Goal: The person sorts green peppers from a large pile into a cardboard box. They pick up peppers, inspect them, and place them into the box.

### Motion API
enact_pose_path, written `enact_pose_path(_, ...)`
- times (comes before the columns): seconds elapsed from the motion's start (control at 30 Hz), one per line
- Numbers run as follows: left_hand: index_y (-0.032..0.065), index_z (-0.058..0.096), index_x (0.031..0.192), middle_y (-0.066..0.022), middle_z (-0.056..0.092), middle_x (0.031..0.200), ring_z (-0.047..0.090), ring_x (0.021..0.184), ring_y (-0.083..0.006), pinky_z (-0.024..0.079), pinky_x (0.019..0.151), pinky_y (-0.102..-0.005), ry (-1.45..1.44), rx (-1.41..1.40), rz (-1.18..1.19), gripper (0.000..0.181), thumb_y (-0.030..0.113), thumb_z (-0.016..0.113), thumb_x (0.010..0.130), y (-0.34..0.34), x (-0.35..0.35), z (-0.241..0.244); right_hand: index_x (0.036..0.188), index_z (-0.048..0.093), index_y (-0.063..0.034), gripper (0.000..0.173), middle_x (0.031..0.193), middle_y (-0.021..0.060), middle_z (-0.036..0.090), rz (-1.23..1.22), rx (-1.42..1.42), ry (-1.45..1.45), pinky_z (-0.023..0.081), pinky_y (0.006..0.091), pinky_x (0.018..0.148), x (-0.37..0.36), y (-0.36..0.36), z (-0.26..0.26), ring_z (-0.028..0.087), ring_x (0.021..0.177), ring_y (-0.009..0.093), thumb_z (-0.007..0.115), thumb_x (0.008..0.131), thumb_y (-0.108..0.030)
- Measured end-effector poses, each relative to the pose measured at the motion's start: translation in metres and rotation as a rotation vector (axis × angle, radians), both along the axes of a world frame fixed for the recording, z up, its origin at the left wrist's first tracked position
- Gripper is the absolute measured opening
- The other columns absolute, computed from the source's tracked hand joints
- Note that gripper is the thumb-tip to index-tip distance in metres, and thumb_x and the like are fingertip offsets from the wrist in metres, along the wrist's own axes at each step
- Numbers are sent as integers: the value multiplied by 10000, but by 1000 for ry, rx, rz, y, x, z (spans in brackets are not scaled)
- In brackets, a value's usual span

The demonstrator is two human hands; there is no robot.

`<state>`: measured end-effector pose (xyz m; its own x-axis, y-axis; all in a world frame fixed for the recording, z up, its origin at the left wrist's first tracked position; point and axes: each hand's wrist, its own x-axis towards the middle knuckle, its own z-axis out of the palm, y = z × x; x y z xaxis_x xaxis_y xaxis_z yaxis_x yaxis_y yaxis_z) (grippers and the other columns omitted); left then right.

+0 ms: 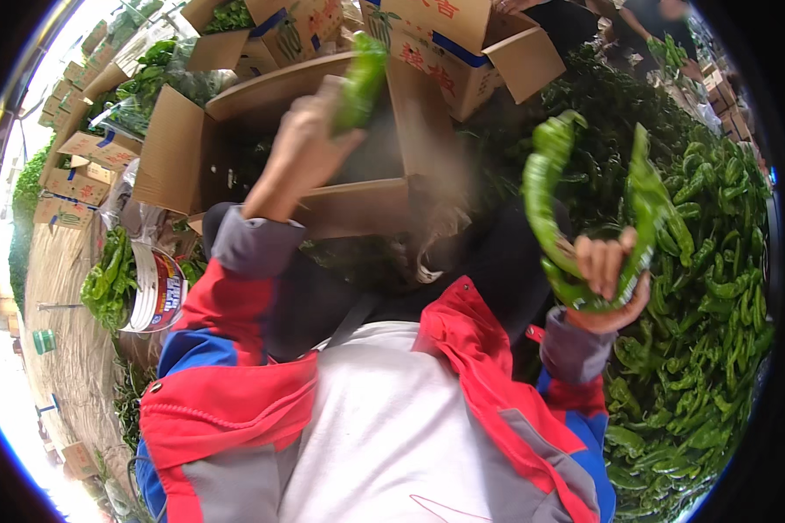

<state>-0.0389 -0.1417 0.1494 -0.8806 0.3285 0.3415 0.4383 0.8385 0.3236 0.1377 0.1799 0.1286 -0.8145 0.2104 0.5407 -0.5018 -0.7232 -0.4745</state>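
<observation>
My left hand (pixel 311 134) is raised over the open cardboard box (pixel 304 202) before me, gripping a green pepper (pixel 363 82) that is slightly blurred and points away from me. Inside the box it is dark, with some green showing at its left side. Several long, curved green peppers (pixel 541 196) are in my right hand (pixel 605 274), their ends fanning up and outward. That hand is held above the near side of a wide heap of green peppers (pixel 719 287) to my right.
More cardboard boxes (pixel 461 62) with printed writing stand beyond the open one. To my left is a white bucket (pixel 150 287) with green peppers (pixel 111 278) at its rim, beside a tan floor covering (pixel 59 372). Other people's arms (pixel 638 23) show at the far right.
</observation>
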Motion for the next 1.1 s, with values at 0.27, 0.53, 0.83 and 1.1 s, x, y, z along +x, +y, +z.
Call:
enact_pose_path(0.27,60,494,1260,-136,421,1403,275,1380,-317,177,1128,-503,225,-92,-688,617,317,717,746,29,51,9,1043,482,-23,358,534,-68,430,566,-126,-84,338,282,623,-70,-73,11,380,479,75,441,927,-360)
enact_pose_path(0.53,36,559,1066,-141,612,881,591,772,-346,455,693,-414,-378,68,-741,366,203,698,771,-35,75,-30,1096,519,-8,371,736,48,521,229,10,-607,337,439,1017,-89,-80,-2,483,715,172,427,947,-334)
enact_pose_path(0.83,40,536,1189,-127,595,923,581,829,-318,449,758,-395,55,72,-86,426,144,650,792,-59,99,-27,1357,353,72,779,1281,163,507,281,626,-639,351,336,1027,-201,-173,-38,499,1167,226,389,941,-586)
enact_pose_path(1.1,14,590,1120,-80,566,794,587,751,-248,454,719,-353,75,-17,-199,468,206,724,715,-22,103,-49,1402,270,62,708,1180,156,579,-122,1077,-377,471,269,855,-93,-173,-45,592,974,166,667,851,-137)
